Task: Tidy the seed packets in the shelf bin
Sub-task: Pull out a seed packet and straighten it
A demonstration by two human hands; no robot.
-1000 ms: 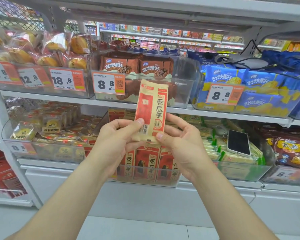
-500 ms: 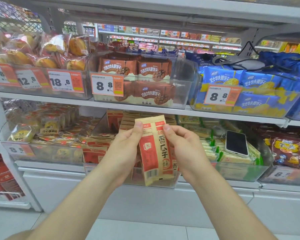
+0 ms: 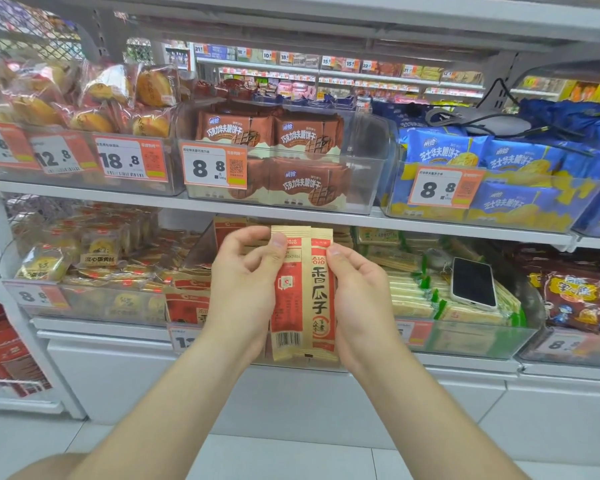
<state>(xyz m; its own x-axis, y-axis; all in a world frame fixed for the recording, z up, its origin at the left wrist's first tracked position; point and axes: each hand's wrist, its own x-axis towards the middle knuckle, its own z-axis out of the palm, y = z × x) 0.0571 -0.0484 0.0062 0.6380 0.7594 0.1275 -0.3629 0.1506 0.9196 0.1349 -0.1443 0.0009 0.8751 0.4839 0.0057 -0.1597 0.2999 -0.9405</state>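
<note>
A white shelf unit fills the view, its two tiers lined with clear bins above a pale tiled floor. On the upper tier sit bagged golden pastries at the left, brown wafer packs in the middle and blue wafer packs at the right, each bin fronted by an orange-and-white price tag. On the lower tier, in the middle, stands the shelf bin with red-and-tan seed packets upright along its front and more stacked behind. The bin to its right holds cream-and-green packs. In front of the shelf bin both forearms reach in from below. The left hand is curled round the left edge of the held seed packet, thumb pressed on its upper face. The right hand pinches the right edge, thumb on the front, fingers behind. The packet stands upright, its barcode low on the left, and whether it is one packet or two overlapped I cannot tell. A dark-screened phone lies face up on the cream-and-green packs.
</note>
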